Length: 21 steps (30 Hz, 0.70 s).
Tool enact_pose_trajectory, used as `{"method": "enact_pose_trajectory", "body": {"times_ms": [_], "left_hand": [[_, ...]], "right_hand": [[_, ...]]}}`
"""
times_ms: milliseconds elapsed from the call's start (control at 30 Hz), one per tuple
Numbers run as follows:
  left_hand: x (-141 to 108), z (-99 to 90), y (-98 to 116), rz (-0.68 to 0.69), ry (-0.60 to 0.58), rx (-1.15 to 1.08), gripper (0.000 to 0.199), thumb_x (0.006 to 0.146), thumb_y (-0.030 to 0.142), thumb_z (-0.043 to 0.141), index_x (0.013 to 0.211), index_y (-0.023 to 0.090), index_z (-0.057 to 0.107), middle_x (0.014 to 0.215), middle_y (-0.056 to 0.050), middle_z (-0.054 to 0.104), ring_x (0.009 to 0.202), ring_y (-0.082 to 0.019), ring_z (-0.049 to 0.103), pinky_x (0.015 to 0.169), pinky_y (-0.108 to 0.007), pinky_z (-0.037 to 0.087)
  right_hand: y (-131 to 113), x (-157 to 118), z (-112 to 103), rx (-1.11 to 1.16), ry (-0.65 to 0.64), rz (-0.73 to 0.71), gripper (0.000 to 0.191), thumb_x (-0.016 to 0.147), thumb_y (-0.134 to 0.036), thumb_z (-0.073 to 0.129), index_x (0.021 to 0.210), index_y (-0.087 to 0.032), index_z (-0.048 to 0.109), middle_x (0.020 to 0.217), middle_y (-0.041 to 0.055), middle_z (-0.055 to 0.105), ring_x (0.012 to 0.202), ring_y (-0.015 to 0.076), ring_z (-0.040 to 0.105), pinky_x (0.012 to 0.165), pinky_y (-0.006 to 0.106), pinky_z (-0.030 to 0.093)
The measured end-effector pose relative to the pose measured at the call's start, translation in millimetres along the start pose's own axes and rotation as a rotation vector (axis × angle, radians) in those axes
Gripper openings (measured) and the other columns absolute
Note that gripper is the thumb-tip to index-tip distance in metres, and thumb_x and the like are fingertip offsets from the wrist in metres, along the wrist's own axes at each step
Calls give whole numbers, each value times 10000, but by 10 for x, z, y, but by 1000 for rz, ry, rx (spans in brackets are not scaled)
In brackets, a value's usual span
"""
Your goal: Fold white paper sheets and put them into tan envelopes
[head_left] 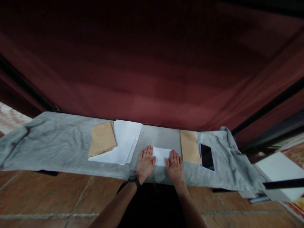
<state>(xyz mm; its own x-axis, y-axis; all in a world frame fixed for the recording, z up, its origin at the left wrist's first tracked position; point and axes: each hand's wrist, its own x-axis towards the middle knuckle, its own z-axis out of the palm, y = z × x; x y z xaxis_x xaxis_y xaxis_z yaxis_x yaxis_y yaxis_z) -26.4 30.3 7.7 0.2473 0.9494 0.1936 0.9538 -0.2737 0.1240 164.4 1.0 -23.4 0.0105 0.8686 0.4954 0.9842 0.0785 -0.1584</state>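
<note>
Paper (pixel 162 156), white and rectangular, lies between left hand (pixel 145 162) and right hand (pixel 175 166), both flat-open, gripping nothing; I should press evenly.

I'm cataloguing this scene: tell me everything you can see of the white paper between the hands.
The white paper is a small, plain-looking rectangle, lying flat on the grey cloth. The left hand rests at its left edge, the right hand at its right edge. No print can be made out, and any folds are unclear.
</note>
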Motion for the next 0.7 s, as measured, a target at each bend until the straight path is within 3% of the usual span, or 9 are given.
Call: {"method": "enact_pose_trajectory", "body": {"times_ms": [133,367,700], "left_hand": [[-3,-23,10,8,10,-8,575,989,308,325,1512,72,360,1577,-146,376,1489,-244,290,1223,-456,206],[-12,-38,-13,19,0,-33,575,998,331,314,1500,58,376,1577,-159,371,1485,-254,299,1221,-463,210],[-94,-64,-70,-39,2,-40,565,1002,314,308,1489,41,395,1550,-183,408,1456,-281,357,1204,-482,252]], "right_hand": [[-65,-13,-36,34,19,18,567,1061,-392,259,1521,-72,350,1517,200,447,1400,292,418,1135,492,323],[-257,-125,-109,114,-124,-174,501,1040,-336,350,1509,-171,408,1533,123,447,1399,249,435,1163,463,304],[-58,-213,-160,16,3,-117,570,1049,-400,352,1537,-107,336,1495,160,489,1371,272,465,1142,456,332]]}}
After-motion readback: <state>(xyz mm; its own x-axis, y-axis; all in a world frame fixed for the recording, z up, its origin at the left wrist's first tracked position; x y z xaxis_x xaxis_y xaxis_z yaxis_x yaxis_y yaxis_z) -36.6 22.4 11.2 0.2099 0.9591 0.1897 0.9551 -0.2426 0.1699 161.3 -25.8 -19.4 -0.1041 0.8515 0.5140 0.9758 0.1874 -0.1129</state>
